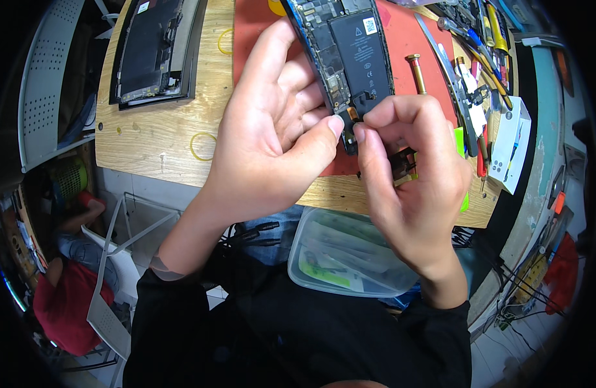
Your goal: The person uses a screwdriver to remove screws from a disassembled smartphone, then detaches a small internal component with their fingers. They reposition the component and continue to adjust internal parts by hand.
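My left hand [265, 139] is closed around an opened smartphone [359, 55], which is tilted over the red mat. A black battery and a circuit board show inside it. My left thumb presses on the phone's lower end, beside a small copper-coloured flex cable [352, 114]. At that same end, my right hand [421, 171] pinches thumb and forefinger together on something small and dark; the fingertips hide most of it. Under my right hand lies a dark loose part [401, 163], partly covered.
A second opened phone [143, 58] lies at the table's left, near yellow rubber bands [203, 146]. On the red mat [408, 32] stands a brass rod [417, 73]. Tools and a white box [510, 142] crowd the right edge. Below is a clear plastic tub [350, 258]; a person [71, 304] sits far left.
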A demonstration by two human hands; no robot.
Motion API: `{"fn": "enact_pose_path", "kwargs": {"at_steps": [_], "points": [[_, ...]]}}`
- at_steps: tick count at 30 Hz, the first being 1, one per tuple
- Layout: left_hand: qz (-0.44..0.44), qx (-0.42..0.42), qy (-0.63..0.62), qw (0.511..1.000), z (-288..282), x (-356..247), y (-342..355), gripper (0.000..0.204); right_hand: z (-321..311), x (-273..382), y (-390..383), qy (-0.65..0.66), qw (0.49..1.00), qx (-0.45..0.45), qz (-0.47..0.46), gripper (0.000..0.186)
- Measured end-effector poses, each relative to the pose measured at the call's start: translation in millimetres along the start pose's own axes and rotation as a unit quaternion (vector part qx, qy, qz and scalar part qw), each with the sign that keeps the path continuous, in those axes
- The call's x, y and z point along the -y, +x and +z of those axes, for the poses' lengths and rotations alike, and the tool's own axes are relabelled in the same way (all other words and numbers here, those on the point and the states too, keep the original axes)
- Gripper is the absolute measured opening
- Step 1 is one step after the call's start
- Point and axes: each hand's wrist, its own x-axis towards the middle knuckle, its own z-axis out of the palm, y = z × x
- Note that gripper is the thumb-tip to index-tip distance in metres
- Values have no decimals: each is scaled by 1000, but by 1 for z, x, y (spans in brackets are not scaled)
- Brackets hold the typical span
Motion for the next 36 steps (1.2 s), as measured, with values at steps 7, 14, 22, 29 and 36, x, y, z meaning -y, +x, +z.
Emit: {"fn": "enact_pose_path", "kwargs": {"at_steps": [7, 14, 22, 29, 36], "points": [[1, -5, -3, 1000, 3, 2, -1, 90, 5, 5, 5, -23, 1000, -9, -11, 21], [20, -35, 53, 998, 4, 2, 0, 85, 7, 7, 2, 15, 1000, -4, 13, 24], [48, -43, 60, 996, -1, 9, 0, 81, 2, 2, 0, 12, 999, 14, 33, 13], [84, -50, 7, 995, -5, 21, 0, 82, 4, 1, 5, -80, 996, 2, -42, 16], [67, -53, 96, 992, -8, 21, 0, 81, 19, 5, 1, -108, 990, -61, -68, 20]]}}
